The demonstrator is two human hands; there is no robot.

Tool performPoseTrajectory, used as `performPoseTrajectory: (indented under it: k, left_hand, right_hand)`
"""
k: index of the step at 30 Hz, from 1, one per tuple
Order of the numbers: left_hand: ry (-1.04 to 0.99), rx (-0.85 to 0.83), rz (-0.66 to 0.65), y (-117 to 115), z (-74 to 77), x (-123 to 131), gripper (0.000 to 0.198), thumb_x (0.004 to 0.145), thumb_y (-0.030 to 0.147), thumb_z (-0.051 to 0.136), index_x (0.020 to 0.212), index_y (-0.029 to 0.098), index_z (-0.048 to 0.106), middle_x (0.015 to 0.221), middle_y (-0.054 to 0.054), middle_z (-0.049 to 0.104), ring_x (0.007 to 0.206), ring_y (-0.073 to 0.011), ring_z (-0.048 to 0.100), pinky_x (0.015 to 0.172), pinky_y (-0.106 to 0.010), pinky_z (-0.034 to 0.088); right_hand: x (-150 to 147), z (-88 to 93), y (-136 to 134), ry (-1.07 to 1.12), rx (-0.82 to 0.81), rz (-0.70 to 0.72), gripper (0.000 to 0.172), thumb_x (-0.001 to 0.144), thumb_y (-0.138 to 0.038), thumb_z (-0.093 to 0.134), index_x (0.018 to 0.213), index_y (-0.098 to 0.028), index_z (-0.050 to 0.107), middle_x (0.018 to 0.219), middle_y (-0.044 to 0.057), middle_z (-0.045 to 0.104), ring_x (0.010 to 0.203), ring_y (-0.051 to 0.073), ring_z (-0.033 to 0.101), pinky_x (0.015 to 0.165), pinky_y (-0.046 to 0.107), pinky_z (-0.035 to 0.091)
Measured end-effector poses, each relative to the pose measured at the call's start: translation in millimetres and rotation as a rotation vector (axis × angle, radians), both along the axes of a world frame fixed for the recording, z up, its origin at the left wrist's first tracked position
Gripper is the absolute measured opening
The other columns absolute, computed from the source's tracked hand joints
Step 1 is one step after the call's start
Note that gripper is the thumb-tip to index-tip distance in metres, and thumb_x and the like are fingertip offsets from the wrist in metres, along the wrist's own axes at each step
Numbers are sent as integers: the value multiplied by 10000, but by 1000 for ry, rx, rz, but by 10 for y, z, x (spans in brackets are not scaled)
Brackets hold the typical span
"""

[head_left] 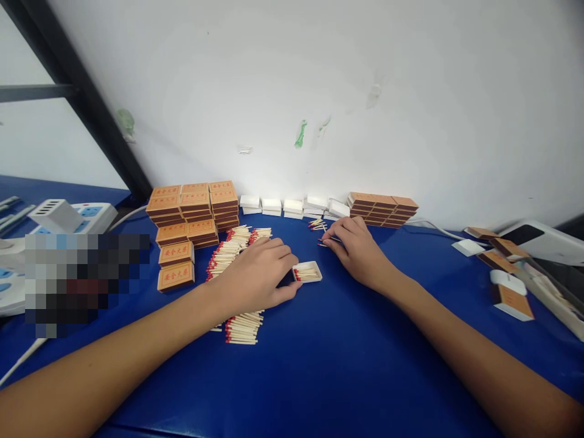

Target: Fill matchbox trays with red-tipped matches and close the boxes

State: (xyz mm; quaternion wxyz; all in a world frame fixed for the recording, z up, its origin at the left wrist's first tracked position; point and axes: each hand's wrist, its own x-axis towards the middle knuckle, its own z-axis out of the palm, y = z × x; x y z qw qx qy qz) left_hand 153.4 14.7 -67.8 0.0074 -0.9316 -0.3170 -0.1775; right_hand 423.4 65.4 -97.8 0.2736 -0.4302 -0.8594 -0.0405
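Observation:
On the blue table, a small white matchbox tray holds several red-tipped matches laid lengthwise. My left hand is closed on the tray's left end, thumb on the near side and fingers on the far side. To the right, my right hand is pinched low over the table, with match ends showing at its fingertips; how many it holds is unclear. Just beyond those fingertips lies a little heap of loose matches. A long pile of red-headed matches runs beneath and beside my left hand, which partly covers it.
Orange matchboxes are stacked at the back left and back right. Between these stacks, white trays line the wall. A power strip stands far left. Loose matchboxes and a white device lie far right.

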Motion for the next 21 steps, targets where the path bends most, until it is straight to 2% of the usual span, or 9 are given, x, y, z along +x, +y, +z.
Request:
performPoseTrajectory:
  k: [7, 15, 21]
  left_hand:
    - [6, -3, -4, -2, -4, -10, 289, 989, 391, 609, 1050, 140, 736, 979, -91, 716, 1002, -265, 644, 949, -429, 515]
    - [6, -7, -1, 3, -3, 1, 282, 988, 389, 610, 1039, 143, 737, 992, -96, 721, 1010, -266, 648, 958, -433, 516]
    - [4, -1, -3, 0, -13, -10, 282, 987, 387, 611, 1060, 146, 737, 988, -90, 720, 1004, -261, 650, 956, -423, 517]
  right_hand:
    - [96, 0, -19, 14, -44, -12, 171, 994, -372, 630, 1047, -213, 664, 1016, 106, 651, 994, 297, 535, 912, 464, 469]
    - [125, -20, -4, -9, -27, -42, 186, 990, -385, 620, 1059, -215, 647, 1028, 116, 646, 995, 306, 537, 901, 475, 476]
    - [117, -45, 15, 4, -65, -21, 140, 1010, -329, 574, 944, -218, 627, 958, 106, 637, 939, 290, 528, 863, 469, 480]
